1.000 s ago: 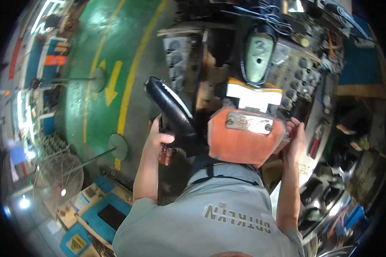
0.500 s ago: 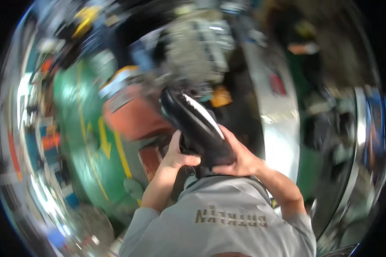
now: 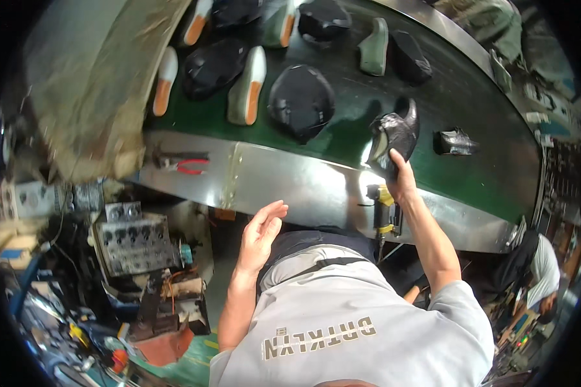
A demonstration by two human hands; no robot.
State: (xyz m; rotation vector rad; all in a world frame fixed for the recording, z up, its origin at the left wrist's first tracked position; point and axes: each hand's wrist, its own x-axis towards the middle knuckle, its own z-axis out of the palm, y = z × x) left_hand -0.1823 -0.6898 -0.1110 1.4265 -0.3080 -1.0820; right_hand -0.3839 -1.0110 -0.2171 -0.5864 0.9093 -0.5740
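Note:
My right hand [image 3: 401,177] grips a shiny black shoe [image 3: 394,138], its thumb across the near end. The shoe is held tilted over the near edge of a dark green conveyor belt [image 3: 342,145]. To its right on the belt lies a small crumpled black piece [image 3: 457,142]. In front of my waist, short of the metal ledge [image 3: 290,177], my left hand [image 3: 259,238] is raised, empty, with its fingers stretched out. Below the shoe, a yellow and black pistol-shaped tool [image 3: 385,209] sits at the ledge.
Several black rounded pieces [image 3: 301,102] and pale shoe-shaped pieces with orange ends [image 3: 246,87] lie along the belt. Red-handled pliers [image 3: 190,166] rest on the ledge. A machine with a knobbed control box [image 3: 135,238] stands at left. Another person [image 3: 545,271] is at far right.
My view has swung from the aisle and machines to the belt. The black shoe was between both hands; now my left hand is off it and the right holds it out over the belt.

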